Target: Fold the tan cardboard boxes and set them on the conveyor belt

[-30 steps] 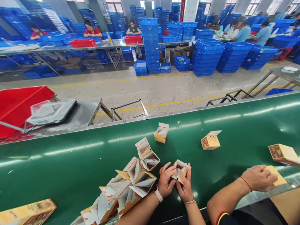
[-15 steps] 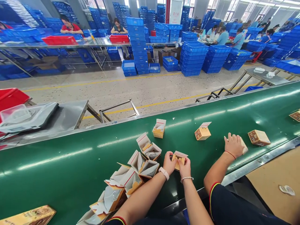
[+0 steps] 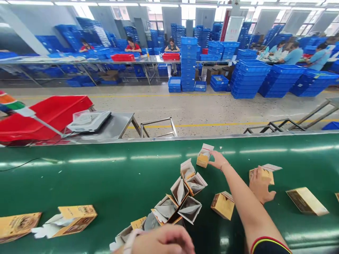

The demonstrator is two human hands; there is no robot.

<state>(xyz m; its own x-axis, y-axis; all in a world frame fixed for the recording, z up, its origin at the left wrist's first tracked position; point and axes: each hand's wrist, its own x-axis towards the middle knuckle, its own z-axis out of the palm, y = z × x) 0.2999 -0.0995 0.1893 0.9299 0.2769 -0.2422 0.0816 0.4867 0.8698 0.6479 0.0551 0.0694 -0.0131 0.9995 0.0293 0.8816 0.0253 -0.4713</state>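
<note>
Half-folded cardboard boxes [image 3: 189, 201] sit clustered on the green conveyor belt [image 3: 79, 180], below a red tray [image 3: 53, 118] and a steel table [image 3: 111, 127]. The left hand [image 3: 161, 241] is blurred at the bottom edge, so its grip cannot be told; the open right hand [image 3: 218, 160] is just beside a box [image 3: 203, 156]; further right, a co-worker's hand [image 3: 261, 187] lies against another box [image 3: 262, 175]. Blue crates [image 3: 251, 79] stand in stacks across the factory floor [image 3: 159, 106].

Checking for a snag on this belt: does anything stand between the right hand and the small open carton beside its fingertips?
No, nothing visible does. The right hand is right at the side of the small open carton, with only the green conveyor belt beneath them.
</note>
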